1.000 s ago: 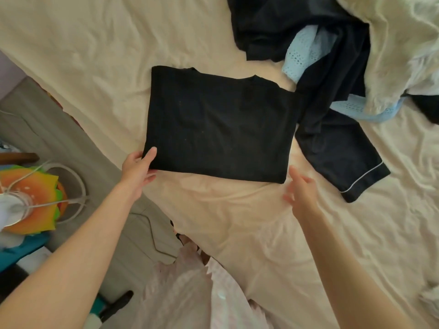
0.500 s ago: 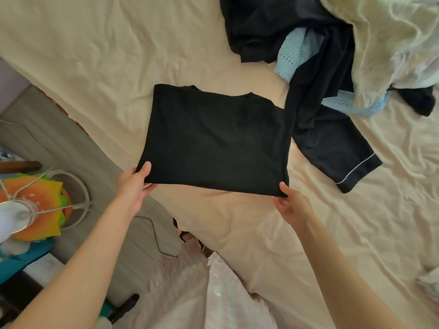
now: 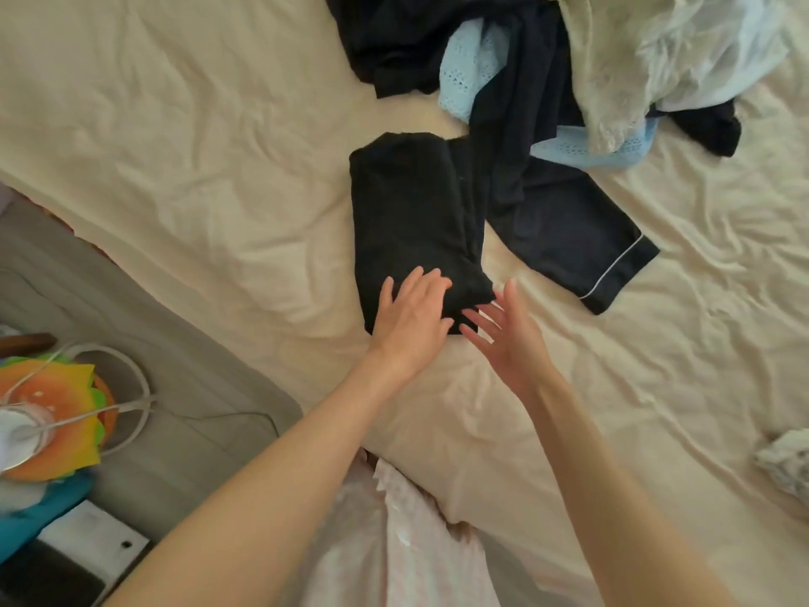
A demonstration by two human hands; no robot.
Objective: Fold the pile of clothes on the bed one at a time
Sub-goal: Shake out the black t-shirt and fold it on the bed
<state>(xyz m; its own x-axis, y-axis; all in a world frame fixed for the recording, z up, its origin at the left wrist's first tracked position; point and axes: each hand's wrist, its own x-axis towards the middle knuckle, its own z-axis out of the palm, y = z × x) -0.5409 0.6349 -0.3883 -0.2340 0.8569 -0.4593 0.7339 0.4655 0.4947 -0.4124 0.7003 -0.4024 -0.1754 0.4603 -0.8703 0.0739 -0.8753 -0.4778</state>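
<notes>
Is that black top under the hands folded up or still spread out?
Folded. The black top lies as a narrow, layered rectangle, left hand flat on it.

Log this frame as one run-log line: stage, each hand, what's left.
stage: black top folded narrow | left hand: flat on it, open | right hand: open beside it | left: pile unfolded

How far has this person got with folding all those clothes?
Early days. One black garment lies folded into a narrow rectangle; the left hand presses flat on its near end while the right hand hovers open beside it. The pile beyond, dark pieces, light blue lace and a cream item, remains unfolded.
</notes>
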